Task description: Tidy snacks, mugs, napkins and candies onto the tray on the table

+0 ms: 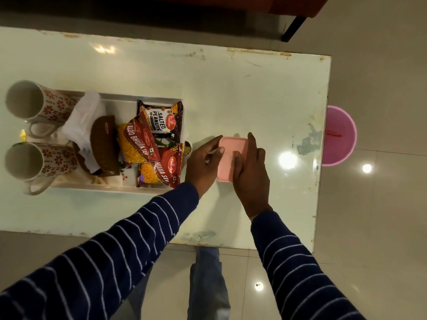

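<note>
I saw both hands on a pink box [231, 155] on the desk [254, 88]: left hand [203, 165] gripped its left edge, right hand [250, 174] pressed over the lid. Just left, the tray [120, 98] held snack packets [147, 144], napkins [83, 116], two mugs [34, 132].

Loaded tray and a pink box on the table

The white tray [147, 190] carries two floral mugs [41, 101], napkins [84, 118] and three snack packets [159, 118]; the lidded pink box [228, 158] sits flat just beside it.
</note>
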Demonstrator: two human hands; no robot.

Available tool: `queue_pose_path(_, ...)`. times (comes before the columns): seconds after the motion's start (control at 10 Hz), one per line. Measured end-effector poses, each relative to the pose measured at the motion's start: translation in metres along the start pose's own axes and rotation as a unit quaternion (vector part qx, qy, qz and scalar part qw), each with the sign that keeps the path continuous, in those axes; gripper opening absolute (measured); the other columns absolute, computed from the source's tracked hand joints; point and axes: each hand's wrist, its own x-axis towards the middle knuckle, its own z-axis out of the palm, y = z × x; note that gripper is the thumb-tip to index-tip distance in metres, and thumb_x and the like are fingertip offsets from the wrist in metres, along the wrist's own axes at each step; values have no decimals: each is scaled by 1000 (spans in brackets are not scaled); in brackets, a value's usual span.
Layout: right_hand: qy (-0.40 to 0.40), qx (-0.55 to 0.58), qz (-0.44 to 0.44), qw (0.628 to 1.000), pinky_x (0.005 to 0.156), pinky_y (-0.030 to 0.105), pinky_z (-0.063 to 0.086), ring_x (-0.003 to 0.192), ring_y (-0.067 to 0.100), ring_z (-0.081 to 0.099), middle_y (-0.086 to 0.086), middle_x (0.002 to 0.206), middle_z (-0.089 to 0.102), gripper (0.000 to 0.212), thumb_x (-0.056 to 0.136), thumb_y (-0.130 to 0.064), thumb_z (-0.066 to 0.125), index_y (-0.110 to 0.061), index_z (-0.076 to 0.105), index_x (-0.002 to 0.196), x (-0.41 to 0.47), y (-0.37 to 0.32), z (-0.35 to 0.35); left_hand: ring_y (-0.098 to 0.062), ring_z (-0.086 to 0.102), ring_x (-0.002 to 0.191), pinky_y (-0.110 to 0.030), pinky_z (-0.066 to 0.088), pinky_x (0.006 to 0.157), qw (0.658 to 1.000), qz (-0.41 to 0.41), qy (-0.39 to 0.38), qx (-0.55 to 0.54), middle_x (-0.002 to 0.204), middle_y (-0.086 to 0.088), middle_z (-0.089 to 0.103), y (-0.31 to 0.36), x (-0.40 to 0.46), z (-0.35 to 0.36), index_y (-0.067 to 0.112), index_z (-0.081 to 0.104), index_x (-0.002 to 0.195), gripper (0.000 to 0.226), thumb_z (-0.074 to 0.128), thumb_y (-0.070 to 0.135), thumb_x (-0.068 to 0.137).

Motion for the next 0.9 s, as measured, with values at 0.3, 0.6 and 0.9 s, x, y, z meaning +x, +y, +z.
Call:
queue_pose_path(0.3, -19, -30, 4, 999, 75, 43, 58, 99, 28, 68, -2, 137, 54, 49, 104, -49, 24, -37, 14, 150, 2, -1, -4, -28, 58, 114, -29, 47, 93, 985, 57, 131, 97, 125, -18, 57, -3, -9, 38, 9, 53, 139, 37, 41, 16, 104)
queue_pose_path(0.6, 30, -122, -12, 992, 75, 46, 56, 104, 31, 59, 8, 131, 50, 58, 104, -50, 32, -27, 16, 155, -10, -12, -15, -17, 59, 109, -28, 53, 83, 983, 117, 57, 129, 139, -11, 51, 22, -18, -38, 12, 41, 148, 54, 57, 28, 98)
queue_pose_path(0.9, 117, -153, -82, 978, 110, 52, 36, 139, 25, 38, 2, 153, 38, 60, 102, -50, 28, -27, 18, 157, -59, -159, -86, -23, 22, 149, -45, 28, 117, 918, 257, 170, 250, 162, -7, 23, 153, -48, -187, 12, 29, 153, 68, 56, 38, 96)
